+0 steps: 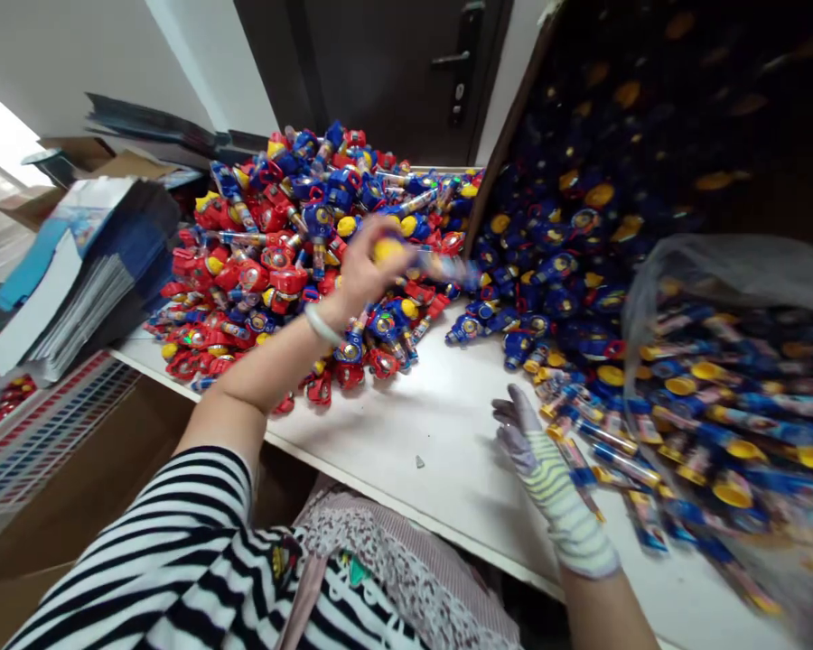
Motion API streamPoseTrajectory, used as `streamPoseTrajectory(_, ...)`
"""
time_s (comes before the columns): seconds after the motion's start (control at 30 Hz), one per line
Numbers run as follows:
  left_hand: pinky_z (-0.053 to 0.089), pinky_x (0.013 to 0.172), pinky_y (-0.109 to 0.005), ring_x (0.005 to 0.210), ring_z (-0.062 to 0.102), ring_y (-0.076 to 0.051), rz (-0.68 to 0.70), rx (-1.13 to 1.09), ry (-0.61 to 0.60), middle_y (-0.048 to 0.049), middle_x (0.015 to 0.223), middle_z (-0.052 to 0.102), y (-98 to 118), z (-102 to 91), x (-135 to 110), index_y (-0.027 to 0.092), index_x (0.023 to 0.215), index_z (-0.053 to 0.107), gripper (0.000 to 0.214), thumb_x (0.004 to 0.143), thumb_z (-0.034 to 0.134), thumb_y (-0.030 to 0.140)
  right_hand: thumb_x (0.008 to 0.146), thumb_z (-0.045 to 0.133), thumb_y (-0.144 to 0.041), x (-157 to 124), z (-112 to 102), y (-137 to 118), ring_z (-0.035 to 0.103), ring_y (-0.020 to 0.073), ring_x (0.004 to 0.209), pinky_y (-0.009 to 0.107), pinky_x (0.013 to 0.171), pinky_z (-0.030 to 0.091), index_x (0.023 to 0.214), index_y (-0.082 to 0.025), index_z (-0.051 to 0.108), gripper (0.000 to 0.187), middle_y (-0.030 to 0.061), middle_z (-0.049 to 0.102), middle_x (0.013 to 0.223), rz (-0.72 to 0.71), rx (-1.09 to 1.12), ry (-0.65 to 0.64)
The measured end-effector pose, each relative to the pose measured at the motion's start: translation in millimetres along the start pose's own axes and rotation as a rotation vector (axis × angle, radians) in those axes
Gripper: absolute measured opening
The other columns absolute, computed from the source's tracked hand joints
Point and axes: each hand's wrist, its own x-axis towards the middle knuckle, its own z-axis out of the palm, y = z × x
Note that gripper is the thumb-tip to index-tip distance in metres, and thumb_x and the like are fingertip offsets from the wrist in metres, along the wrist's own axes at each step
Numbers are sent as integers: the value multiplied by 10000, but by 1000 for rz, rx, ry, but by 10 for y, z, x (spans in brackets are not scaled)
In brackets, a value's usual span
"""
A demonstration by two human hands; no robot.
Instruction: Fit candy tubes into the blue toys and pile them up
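My bare left hand (369, 269), with a white band on the wrist, is closed round the yellow end of a yellow-capped tube (440, 264). The tube points right and is smeared by motion. Below it and behind it lies a heap of red and blue plastic toys (271, 244), several with clear tubes attached. My right hand (528, 433), in a striped glove, is held over the white table (447, 451) with its fingers apart and nothing visible in them. Just right of it are loose yellow-capped tubes (613, 438) with blue printing.
An open box of dark blue toys (556, 226) stands tipped at the right. Beside it a clear plastic bag (705, 262) spills tubes. At left are stacked flat cardboard sheets (101, 271) and a wire basket (54, 433). A dark door (393, 81) is behind.
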Motion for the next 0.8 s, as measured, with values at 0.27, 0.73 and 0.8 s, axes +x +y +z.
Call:
streamPoseTrajectory(0.27, 194, 1212, -353, 1295, 307, -141, -105, 557, 373, -35, 1373, 385, -617, -910, 1148, 122, 1288, 375, 781, 662, 830, 18, 858, 495, -367, -212, -60, 424, 615, 303, 1105, 461, 978, 464, 1266, -169, 589, 463, 171, 657, 1209, 95, -480, 29)
streamPoseTrajectory(0.73, 475, 915, -383, 1121, 613, -311, -459, 199, -593, -232, 1264, 585, -470, 2109, -710, 102, 1357, 402, 834, 655, 817, 276, 916, 502, -325, 120, 81, 193, 638, 281, 1014, 368, 861, 472, 1194, -136, 612, 354, 171, 663, 1129, 316, -789, -74)
streamPoseTrajectory(0.8, 497, 874, -367, 1013, 645, -268, -624, -91, -631, -160, 1155, 641, -475, 1935, -889, 134, 1282, 473, 800, 596, 850, 297, 912, 507, -310, -15, 54, 219, 627, 263, 1035, 347, 904, 458, 1153, -133, 625, 322, 160, 674, 1120, 243, -690, -63)
